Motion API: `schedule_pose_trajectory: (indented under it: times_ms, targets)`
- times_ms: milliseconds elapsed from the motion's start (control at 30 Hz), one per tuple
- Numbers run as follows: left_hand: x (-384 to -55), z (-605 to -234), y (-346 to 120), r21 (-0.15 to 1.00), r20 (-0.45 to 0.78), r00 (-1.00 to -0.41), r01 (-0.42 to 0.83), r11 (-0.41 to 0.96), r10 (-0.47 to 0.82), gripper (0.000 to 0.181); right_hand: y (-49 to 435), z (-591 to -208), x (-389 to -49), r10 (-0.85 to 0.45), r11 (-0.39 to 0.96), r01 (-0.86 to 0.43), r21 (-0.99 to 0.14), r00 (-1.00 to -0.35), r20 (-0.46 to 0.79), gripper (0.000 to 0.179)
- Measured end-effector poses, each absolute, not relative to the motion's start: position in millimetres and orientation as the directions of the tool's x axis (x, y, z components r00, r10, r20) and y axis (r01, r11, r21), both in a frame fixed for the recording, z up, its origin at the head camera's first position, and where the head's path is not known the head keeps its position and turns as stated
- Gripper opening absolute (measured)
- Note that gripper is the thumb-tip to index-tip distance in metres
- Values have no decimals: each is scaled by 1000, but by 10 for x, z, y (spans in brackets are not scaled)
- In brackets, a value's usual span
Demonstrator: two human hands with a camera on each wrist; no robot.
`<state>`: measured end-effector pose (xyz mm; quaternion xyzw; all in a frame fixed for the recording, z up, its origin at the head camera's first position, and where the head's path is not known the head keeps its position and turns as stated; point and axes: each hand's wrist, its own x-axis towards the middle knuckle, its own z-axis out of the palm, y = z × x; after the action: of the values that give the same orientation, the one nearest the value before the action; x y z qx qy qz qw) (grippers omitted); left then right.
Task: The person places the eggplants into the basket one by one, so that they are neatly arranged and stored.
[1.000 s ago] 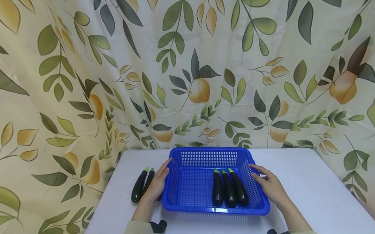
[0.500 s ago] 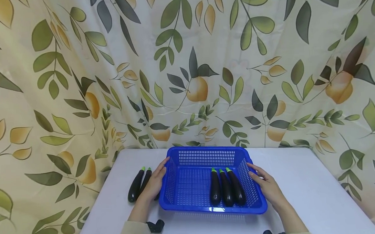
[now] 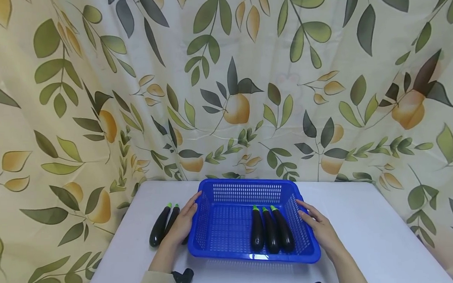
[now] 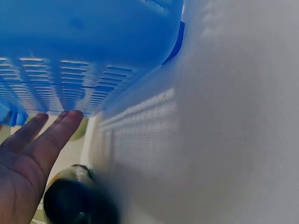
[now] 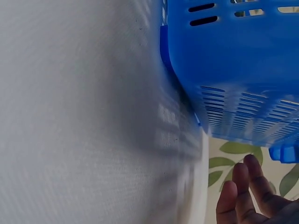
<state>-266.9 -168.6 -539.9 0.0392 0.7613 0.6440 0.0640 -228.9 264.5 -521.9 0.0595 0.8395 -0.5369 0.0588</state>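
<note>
Inside the basket (image 3: 290, 259), the left half lies open from above down to its floor. In the right half, three eggplants (image 3: 257, 232) block the way, side by side, with only a narrow gap to the right wall. Outside, the left hand (image 3: 183, 223) covers one side wall, and two loose eggplants (image 3: 159, 228) crowd the table (image 3: 364, 224) just beyond it. The right hand (image 3: 322, 229) covers the other side wall; past it, broad room runs rightward. Behind, the curtain (image 3: 242, 153) bars the far edge. In front, a passage shows between the forearms.
</note>
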Motion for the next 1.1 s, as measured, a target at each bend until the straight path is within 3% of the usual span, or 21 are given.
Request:
schedule_pose_trajectory:
  times_ms: [333,600,1100]
  targets:
    - [-2638,-5396,-1690,976,-67,-986,-32,218,156,44,2668,-5300,-2243,34,414,181,-892,-982,-183,65]
    - [-2641,-5316,-1718,937,-34,-988,21,349,151,45,2651,-5311,-2268,15,393,186,-901,-981,-196,65]
    - [-2718,-5103,-1853,859,-1,-989,74,507,145,46,2652,-5274,-2307,-39,259,202,-945,-975,-219,66]
